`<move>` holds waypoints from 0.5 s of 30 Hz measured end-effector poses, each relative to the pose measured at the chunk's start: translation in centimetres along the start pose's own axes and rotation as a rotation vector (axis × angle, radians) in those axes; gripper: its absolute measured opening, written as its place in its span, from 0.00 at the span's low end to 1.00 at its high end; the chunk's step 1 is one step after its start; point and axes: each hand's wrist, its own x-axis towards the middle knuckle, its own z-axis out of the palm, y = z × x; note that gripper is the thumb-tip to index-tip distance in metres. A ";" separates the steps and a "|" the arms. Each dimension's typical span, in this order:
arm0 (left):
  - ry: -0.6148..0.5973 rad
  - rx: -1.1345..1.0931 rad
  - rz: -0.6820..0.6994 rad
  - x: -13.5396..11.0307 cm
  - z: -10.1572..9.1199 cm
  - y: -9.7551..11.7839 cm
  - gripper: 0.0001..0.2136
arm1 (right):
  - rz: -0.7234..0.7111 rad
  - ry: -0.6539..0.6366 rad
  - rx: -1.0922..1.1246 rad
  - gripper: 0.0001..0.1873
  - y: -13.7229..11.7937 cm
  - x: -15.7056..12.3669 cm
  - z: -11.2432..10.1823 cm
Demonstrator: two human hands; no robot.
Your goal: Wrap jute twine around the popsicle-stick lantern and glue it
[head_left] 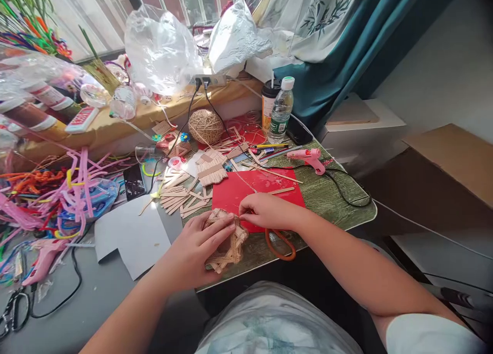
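Note:
My left hand (198, 246) is closed around a small polygonal craft-stick frame (235, 247), its stacked sticks partly wound with twine. Fingers lie across its top, hiding part of it. At the frame's far right corner, my right hand (267, 210) pinches with thumb and forefinger. A thin strand of twine (246, 183) runs up to this hand from the direction of the twine ball (205, 127). Beneath both hands lies a red sheet (227, 189). Orange-handled scissors (283, 251) rest by the table's near edge, just below my right wrist.
Loose craft sticks (179, 197) and a craft-stick panel (211, 166) lie beyond my left hand. A pink glue gun (310, 159) with its cord sits at right; another glue gun (46, 259) is at left. A water bottle (281, 112) stands behind. Pipe cleaners (82, 184) crowd the left.

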 end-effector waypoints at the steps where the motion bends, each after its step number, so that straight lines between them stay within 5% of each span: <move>1: -0.018 0.035 -0.006 0.1 0.2 0.0 0.49 | 0.022 -0.002 -0.008 0.07 0.2 0.1 0.4; 9: -0.114 0.125 -0.032 0.5 1.7 -0.6 0.47 | 0.055 -0.067 -0.127 0.09 0.2 1.2 1.6; 15: -0.078 0.175 0.080 -0.1 2.0 -1.0 0.46 | 0.028 -0.100 -0.167 0.10 0.2 1.8 1.4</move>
